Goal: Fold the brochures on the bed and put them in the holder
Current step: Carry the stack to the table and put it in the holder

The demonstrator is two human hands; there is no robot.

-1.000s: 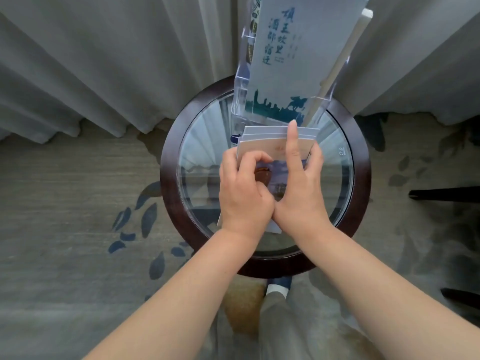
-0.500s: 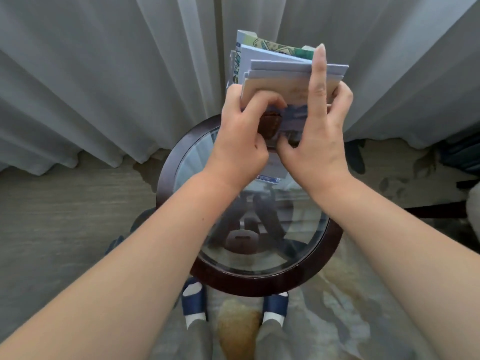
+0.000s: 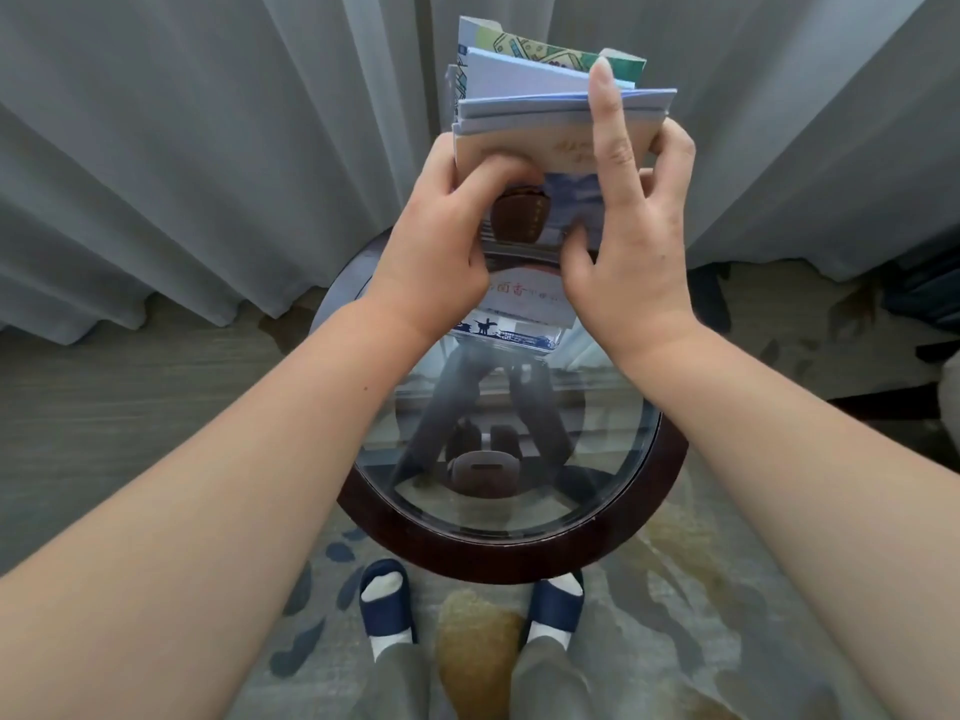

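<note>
Both hands are gripping the brochures (image 3: 524, 148): left hand (image 3: 441, 252) pinching the near-left edge, right hand (image 3: 623, 241) clasping the right, forefinger lying across them.

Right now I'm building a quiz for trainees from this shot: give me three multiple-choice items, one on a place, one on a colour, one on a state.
1. Where does the brochure holder stand?
A. on the round glass table
B. on the carpet
C. on a chair

2. What colour are the slippers?
A. red
B. dark blue
C. yellow

3. How is the folded brochure held?
A. by the left hand alone
B. by nobody, lying flat
C. by both hands

Key:
1 A, the holder rests on the glass table.
2 B, the slippers are dark blue over white socks.
3 C, the left hand and right hand both grip the brochure.
</note>
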